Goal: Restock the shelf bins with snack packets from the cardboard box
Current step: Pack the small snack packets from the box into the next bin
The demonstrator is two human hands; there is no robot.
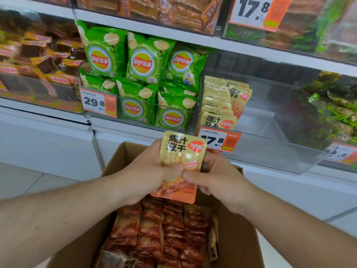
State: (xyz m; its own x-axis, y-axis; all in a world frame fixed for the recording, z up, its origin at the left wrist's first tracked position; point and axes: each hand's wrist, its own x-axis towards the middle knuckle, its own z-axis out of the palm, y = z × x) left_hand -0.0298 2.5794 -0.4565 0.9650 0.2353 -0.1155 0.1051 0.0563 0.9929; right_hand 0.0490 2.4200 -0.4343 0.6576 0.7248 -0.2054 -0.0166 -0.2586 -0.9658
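Both hands hold a stack of beige-and-orange snack packets [181, 151] upright above the open cardboard box [239, 235]. My left hand [146, 171] grips the stack from the left, thumb on the front. My right hand [214, 178] grips it from the right, thumb on the lower front. The box below is filled with several rows of the same packets [164, 235], standing on edge. Straight ahead, a clear shelf bin [274, 147] holds a row of matching packets [222, 105] along its left side; the rest of that bin looks bare.
Green chip bags [143, 74] fill the bin to the left, behind a 29.8 price tag [98, 104]. A 17.8 tag [218, 141] hangs on the target bin's front. Bins of other snacks flank both sides and the shelf above. White cabinet fronts run below.
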